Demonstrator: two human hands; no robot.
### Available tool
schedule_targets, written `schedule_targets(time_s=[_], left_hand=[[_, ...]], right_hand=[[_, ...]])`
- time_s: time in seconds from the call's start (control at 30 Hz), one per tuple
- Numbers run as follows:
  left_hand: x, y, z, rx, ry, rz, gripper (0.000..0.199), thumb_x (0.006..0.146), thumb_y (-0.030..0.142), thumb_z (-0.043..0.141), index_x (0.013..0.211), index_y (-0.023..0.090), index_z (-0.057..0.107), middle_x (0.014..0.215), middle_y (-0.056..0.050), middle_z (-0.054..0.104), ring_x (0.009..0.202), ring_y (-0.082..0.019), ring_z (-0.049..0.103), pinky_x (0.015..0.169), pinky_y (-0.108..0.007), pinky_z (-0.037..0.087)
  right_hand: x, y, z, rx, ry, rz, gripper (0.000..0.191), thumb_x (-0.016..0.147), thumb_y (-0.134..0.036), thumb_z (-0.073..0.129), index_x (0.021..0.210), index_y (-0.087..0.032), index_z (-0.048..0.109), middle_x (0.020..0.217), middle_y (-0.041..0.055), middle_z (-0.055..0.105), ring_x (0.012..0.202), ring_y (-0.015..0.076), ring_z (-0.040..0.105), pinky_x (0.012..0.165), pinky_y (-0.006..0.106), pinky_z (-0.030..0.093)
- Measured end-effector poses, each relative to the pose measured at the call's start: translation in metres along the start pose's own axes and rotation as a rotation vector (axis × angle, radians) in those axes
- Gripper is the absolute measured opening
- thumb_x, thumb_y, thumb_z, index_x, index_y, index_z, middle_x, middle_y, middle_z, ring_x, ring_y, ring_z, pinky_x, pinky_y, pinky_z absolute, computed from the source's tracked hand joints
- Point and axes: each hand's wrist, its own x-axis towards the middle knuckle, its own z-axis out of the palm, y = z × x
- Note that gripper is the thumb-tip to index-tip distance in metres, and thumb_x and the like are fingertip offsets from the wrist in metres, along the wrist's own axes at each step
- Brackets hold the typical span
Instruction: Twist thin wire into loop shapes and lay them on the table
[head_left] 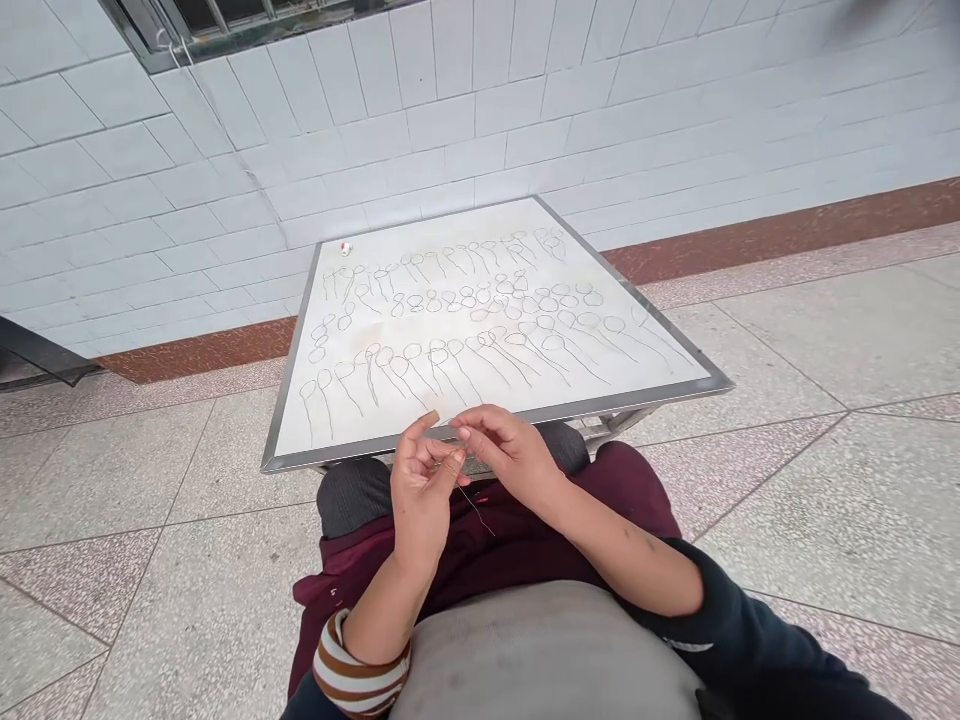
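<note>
Above my lap, at the near edge of the table, both my hands are close together. A thin wire [477, 512] is pinched between the thumb and fingers of my left hand [424, 485], and its free end trails down over my lap. My right hand [510, 455] closes its thumb and fingertips on the same wire, almost touching the left fingers. The wire's upper part is mostly hidden by the fingers. Beyond my hands, several wire pieces with round loops and straight tails [439, 352] lie in rows on the white tabletop [360, 405].
The table has a grey metal rim [525, 412] and stands near a white tiled wall [420, 130]. A small red and white object [345, 248] sits at its far left corner. A barred window [225, 20] is above, and speckled floor tiles [825, 480] surround the table.
</note>
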Motion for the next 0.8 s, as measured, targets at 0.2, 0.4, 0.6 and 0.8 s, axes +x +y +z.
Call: schedule_targets(time_s=[0.2,0.4,0.6,0.8], left_hand=[[0.0,-0.003,0.0,0.017,-0.015,-0.022,0.05,0.079,0.023,0.072,0.126,0.021,0.053,0.075,0.002,0.062,0.076,-0.014,0.06,0.059,-0.022,0.053],[0.001,-0.007,-0.001,0.044,-0.011,-0.039,0.052,0.079,0.024,0.072,0.127,0.02,0.052,0.075,0.003,0.063,0.068,-0.012,0.059,0.059,-0.021,0.052],[0.002,-0.003,0.001,0.124,-0.035,-0.08,0.059,0.079,0.024,0.071,0.132,0.018,0.046,0.073,0.003,0.062,0.063,-0.011,0.056,0.059,-0.022,0.051],[-0.001,-0.001,0.003,0.207,-0.05,-0.077,0.063,0.08,0.024,0.068,0.137,0.017,0.042,0.074,0.002,0.059,0.064,-0.012,0.054,0.058,-0.023,0.052]], right_hand=[[0.001,0.003,-0.001,-0.12,0.025,-0.114,0.02,0.093,-0.019,0.047,0.103,-0.022,0.064,0.093,0.0052,0.062,0.073,0.0145,0.059,0.063,0.028,0.049],[0.0,0.009,0.001,-0.185,0.057,-0.183,0.022,0.092,-0.012,0.046,0.103,-0.022,0.062,0.091,0.0045,0.06,0.07,0.0136,0.056,0.061,0.027,0.047],[0.0,0.009,0.0,-0.29,0.072,-0.259,0.025,0.09,-0.007,0.045,0.102,-0.02,0.062,0.088,0.0041,0.058,0.072,0.0138,0.056,0.063,0.026,0.047],[0.001,0.011,-0.002,-0.343,0.086,-0.243,0.015,0.091,-0.012,0.052,0.095,-0.02,0.065,0.08,0.0021,0.058,0.068,0.0131,0.055,0.061,0.024,0.046]])
